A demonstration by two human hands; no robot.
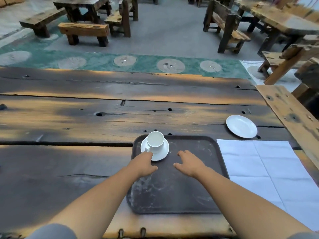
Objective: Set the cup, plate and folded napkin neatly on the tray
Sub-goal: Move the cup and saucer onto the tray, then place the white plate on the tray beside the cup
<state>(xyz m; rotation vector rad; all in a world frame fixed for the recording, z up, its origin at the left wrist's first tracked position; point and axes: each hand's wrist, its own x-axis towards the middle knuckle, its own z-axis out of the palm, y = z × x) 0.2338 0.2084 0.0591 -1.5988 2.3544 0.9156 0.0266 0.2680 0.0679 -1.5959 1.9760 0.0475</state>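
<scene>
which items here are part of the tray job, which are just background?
Task items: tray, cup on its saucer on the tray, plate on the table, napkin spread right of the tray.
Background: wooden benches, other tables.

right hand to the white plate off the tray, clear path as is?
Probably yes. The right hand hovers open over the tray; the white plate sits on the table beyond the tray's far right corner, with nothing between them. The napkin lies flat alongside.
</scene>
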